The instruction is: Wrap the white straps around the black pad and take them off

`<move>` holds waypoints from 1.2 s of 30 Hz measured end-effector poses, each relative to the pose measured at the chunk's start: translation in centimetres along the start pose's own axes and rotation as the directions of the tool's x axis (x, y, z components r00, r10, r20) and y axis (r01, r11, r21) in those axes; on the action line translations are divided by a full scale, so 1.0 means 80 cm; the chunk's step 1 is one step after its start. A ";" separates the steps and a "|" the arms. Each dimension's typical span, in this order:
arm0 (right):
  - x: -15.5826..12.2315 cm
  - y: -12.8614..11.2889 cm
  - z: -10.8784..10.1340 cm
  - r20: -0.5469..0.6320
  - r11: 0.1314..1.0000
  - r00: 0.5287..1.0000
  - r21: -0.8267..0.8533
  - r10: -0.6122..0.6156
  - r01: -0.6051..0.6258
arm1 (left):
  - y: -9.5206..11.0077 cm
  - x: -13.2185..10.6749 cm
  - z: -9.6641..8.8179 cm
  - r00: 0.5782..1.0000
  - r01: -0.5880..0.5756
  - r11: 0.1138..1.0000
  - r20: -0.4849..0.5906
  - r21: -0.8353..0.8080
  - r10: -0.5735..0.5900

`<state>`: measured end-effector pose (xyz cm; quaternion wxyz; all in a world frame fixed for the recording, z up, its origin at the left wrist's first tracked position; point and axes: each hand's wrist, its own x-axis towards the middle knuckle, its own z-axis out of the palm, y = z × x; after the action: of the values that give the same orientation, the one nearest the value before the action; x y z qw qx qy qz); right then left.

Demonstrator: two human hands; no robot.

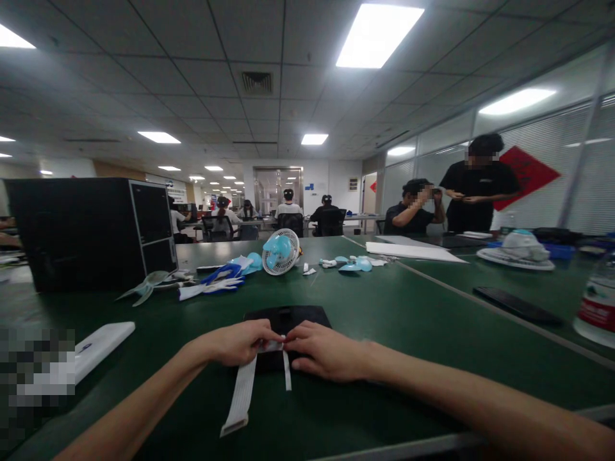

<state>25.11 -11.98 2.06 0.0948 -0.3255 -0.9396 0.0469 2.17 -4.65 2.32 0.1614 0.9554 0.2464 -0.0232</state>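
A dark, flat black piece (288, 315) lies on the green table in front of me, mostly covered by my hands. Across it runs a white ribbed elastic strap (241, 390), whose loose end hangs toward me on the left. A narrower white strip (287, 372) comes out between my hands. My left hand (243, 340) is closed on the strap, its index finger reaching to the strip. Flat on the black piece rests my right hand (329, 351), fingers stretched out and thumb apart, fingertips touching the strip beside my left index finger. The exact contact there is too small to make out.
A small fan (281, 251) with blue blades, blue-white gloves (214, 280) and loose fan parts lie beyond my hands. A black box (81, 234) and a white case (103, 349) are left. A phone (516, 306) and bottle (597, 304) are right. Several people work farther off.
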 end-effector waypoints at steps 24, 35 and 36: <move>-0.004 0.001 0.008 -0.007 0.997 0.997 -0.036 -0.074 0.074 | -0.007 0.006 0.005 1.000 -0.002 0.998 -0.022 0.060 0.003; -0.023 0.050 -0.020 0.047 0.959 0.990 0.243 0.136 -0.143 | -0.008 0.001 0.000 0.995 0.085 0.996 -0.047 -0.032 -0.087; -0.027 0.056 -0.025 0.064 0.957 0.988 0.249 0.138 -0.149 | -0.010 0.001 0.000 0.994 0.097 0.994 -0.042 -0.043 -0.098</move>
<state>29.84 -9.76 3.02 0.1103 -0.3769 -0.9018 0.1806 1.87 -3.93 2.09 0.1742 0.9390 0.2966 -0.0052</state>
